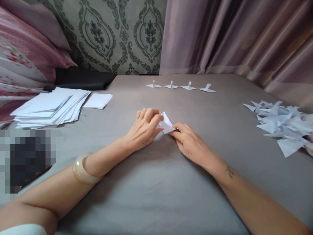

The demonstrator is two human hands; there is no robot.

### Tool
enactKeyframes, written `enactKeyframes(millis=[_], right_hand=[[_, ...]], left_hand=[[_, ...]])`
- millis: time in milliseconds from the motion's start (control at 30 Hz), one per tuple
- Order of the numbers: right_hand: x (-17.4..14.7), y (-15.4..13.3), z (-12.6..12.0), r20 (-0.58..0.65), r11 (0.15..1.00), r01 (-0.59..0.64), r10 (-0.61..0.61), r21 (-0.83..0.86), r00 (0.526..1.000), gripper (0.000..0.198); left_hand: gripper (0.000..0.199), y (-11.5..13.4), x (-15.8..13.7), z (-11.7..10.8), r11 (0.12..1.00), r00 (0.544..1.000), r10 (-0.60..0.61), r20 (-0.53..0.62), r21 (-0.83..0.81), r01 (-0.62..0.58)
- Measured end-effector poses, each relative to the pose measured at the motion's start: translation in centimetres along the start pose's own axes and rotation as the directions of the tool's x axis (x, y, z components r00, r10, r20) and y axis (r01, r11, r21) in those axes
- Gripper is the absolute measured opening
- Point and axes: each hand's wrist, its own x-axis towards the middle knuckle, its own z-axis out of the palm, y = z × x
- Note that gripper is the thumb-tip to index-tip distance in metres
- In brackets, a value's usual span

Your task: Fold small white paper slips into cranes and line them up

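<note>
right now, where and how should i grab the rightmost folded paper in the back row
Probably pinch the rightmost folded paper by its upright tab, coming from above and the right: the tab rises between low, spread tips, and the left tip sits close to the neighbouring piece.

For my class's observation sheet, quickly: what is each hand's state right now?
Left hand: partly curled at the left edge of the folded white paper; whether it grips cannot be told.
Right hand: closed, holding the paper's right corner.
</note>
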Motion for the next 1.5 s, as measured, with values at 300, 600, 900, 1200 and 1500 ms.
enactKeyframes(millis=[300,600,900,1200,1500], right_hand=[[0.2,0.7,-0.7,0.035,0.965,-0.005,-0.004,0.261,0.999,0.037],[0.7,2.5,-1.5,0.106,0.799,-0.377,0.373,0.468,0.922,0.022],[1.0,1.7,-0.4,-0.044,0.805,-0.453,0.506,0.384,0.862,0.022],[1.0,2.0,-0.5,-0.099,0.845,-0.441,0.489,0.303,0.867,0.017],[1.0,2.3,-1.3,-0.003,0.784,-0.482,0.525,0.39,0.851,0.024]], left_hand=[[0.028,0.3,-0.4,0.8,0.972,0.965,0.165,0.202,-0.202,-0.124],[0.031,0.9,-0.2,0.0,0.974,0.949,0.198,0.247,-0.159,-0.161],[0.034,1.0,0.0,-0.3,0.974,0.909,0.218,0.356,-0.134,-0.181],[0.039,0.8,0.2,-0.1,0.967,0.891,0.252,0.378,-0.127,-0.22],[0.038,0.7,0.4,0.0,0.964,0.899,0.249,0.36,-0.18,-0.194]])
